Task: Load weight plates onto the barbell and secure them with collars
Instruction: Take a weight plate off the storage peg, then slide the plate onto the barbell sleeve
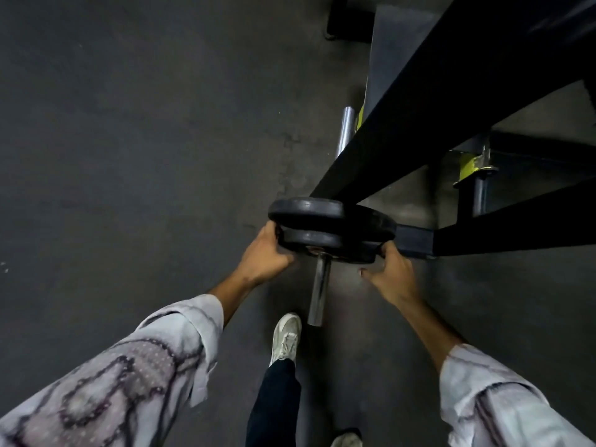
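Sleeves nearest the lens, patterned grey fabric on both forearms; below them a white shoe [286, 337] on the dark gym floor [129, 124].

Left hand [266, 253] grasps the left rim of the near plate [325, 245], fingers wrapped over its edge. Right hand [392, 271] grips the right rim of the same plate, thumb sticking out to the left. Both closed on the plate, not released.

Near plate sits on the barbell sleeve [320, 290], whose bare steel end points toward the camera, close to the shoe. Far plate [308, 208] is directly behind it; they look touching or nearly so, gap not clear. Black rack frame [419, 101] runs diagonally just right and far of the plates. Another chrome bar end [345, 127] shows farther off. No collar visible anywhere.

Judgement: step is seating the second plate. Push evenly with both hands, keep the plate square to the sleeve so the bore doesn't bind, slide until flush with the far plate. Keep fingertips out of the seam between plates. Plenty of bare sleeve is left for a collar.
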